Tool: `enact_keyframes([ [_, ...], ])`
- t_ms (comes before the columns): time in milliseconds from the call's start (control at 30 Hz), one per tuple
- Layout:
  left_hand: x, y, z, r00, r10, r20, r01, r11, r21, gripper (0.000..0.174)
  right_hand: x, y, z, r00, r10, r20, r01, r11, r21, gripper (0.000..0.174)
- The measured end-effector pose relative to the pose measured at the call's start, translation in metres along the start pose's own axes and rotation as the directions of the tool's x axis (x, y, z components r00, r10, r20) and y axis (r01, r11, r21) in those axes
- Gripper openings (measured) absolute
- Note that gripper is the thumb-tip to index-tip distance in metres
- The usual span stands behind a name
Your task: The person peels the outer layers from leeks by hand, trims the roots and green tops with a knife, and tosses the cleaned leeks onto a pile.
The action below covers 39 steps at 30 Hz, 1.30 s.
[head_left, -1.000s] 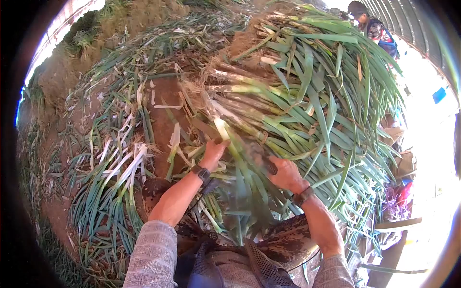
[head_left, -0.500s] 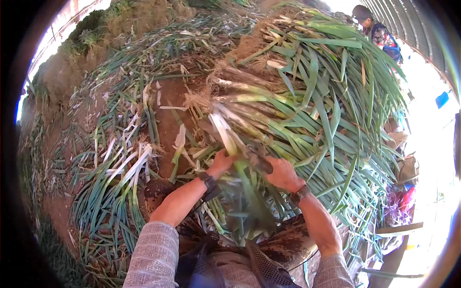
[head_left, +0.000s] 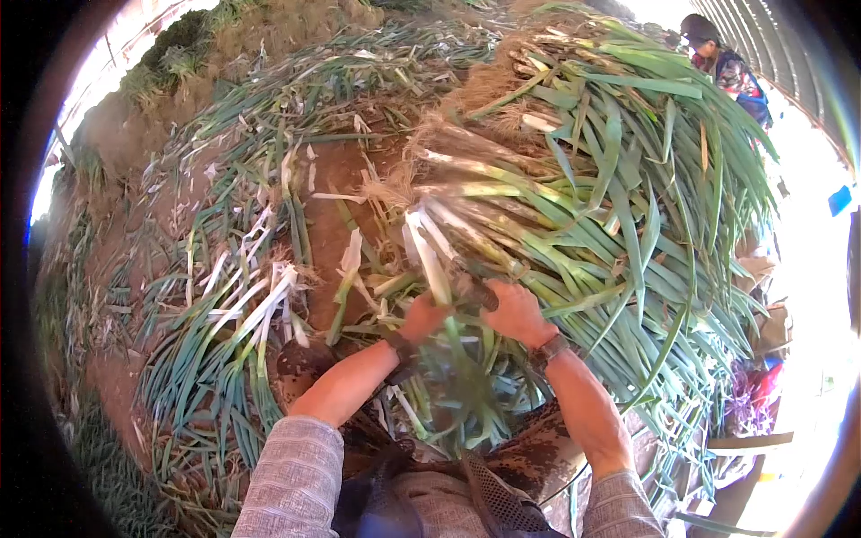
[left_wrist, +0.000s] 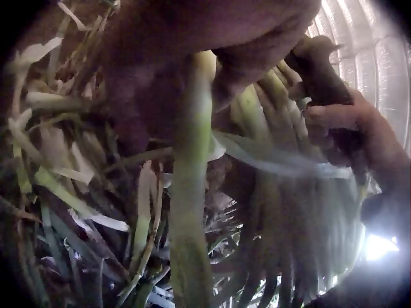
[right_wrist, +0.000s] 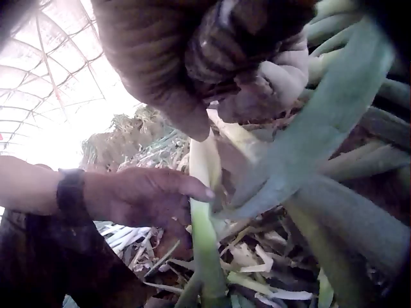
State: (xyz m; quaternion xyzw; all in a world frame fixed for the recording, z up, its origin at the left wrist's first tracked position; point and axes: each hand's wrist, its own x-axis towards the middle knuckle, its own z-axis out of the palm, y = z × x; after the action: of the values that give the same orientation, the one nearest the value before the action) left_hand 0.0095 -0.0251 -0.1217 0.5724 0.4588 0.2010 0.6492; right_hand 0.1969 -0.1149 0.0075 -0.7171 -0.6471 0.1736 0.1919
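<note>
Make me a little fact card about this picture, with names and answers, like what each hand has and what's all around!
Left hand: curled round a long onion-like stalk
Right hand: grips a dark handle; its far end is blurred
Stalk colors: white and green
On the right: big leafy heap
On the left: bunch with white stalks
Other person: far right, dark cap

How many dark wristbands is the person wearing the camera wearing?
2: the left wristband, just behind the left hand; the right wristband, just behind the right hand.
</note>
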Motion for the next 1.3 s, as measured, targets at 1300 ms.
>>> enact_keyframes([
  [1300, -0.008, 0.082, -0.052, 0.905, 0.232, -0.356, -0.211, 0.973, 0.097, 0.022, -0.065, 0.007, -0.041, 0.983, -0.175, 0.059, 0.170, 0.983, 0.073, 0.033],
])
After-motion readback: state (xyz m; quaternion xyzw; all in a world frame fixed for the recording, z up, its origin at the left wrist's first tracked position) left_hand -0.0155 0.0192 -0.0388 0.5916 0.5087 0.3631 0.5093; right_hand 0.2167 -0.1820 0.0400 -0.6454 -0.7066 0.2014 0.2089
